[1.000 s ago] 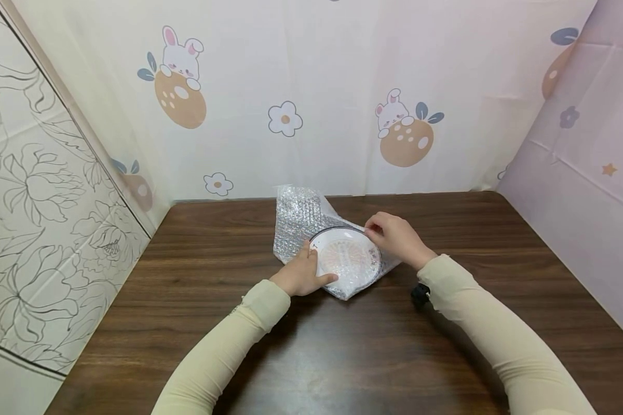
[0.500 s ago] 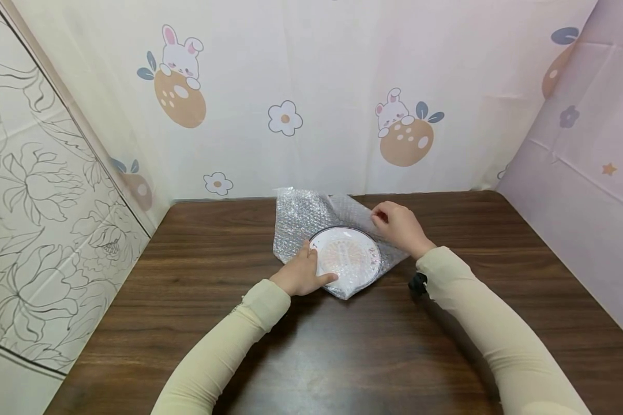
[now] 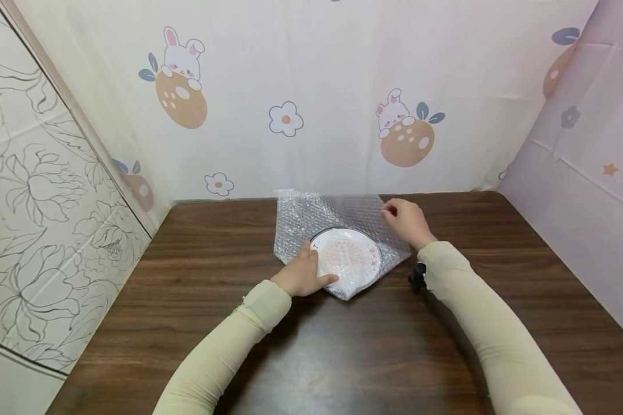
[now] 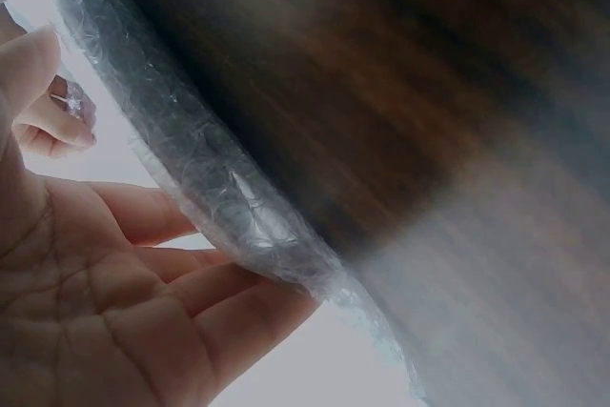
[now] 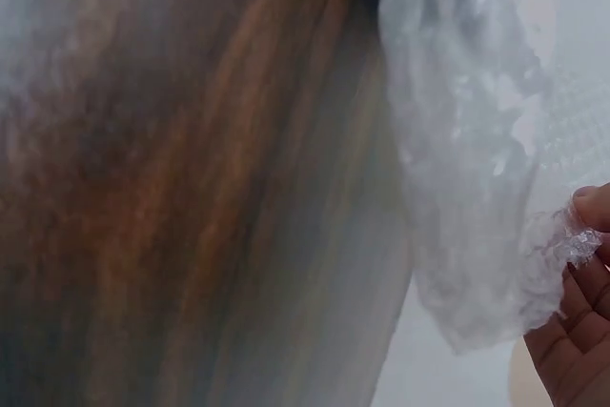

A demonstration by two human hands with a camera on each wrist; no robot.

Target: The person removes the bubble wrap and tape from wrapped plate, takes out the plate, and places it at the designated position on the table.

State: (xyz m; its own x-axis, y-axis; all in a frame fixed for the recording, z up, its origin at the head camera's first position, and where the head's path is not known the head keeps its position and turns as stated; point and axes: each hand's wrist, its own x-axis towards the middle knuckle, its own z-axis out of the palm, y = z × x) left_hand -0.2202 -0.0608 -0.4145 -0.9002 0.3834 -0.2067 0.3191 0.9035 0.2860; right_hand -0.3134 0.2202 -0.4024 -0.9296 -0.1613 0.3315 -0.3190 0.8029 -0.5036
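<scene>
A round white plate (image 3: 349, 253) with a dark rim line and a faint pattern lies on the table, its lower part covered by clear bubble wrap (image 3: 303, 218). My left hand (image 3: 302, 275) rests at the plate's left edge, fingers extended and thumb spread over the wrapped front. In the left wrist view, its fingers (image 4: 253, 316) touch the wrapped edge. At the upper right, my right hand (image 3: 410, 223) pinches a corner of the bubble wrap between thumb and fingers. The right wrist view shows that crumpled bubble wrap corner (image 5: 548, 269) in its grip.
The dark wood table (image 3: 228, 242) extends to both sides and in front of the plate. Behind it hangs a pale curtain (image 3: 337, 144) printed with rabbits and flowers. A panel with line-drawn flowers (image 3: 47, 190) stands at the left.
My right hand has moved up and slightly right, drawing the bubble wrap flap back from the plate's upper right, so it spreads flatter behind. The left hand and plate have stayed in place.
</scene>
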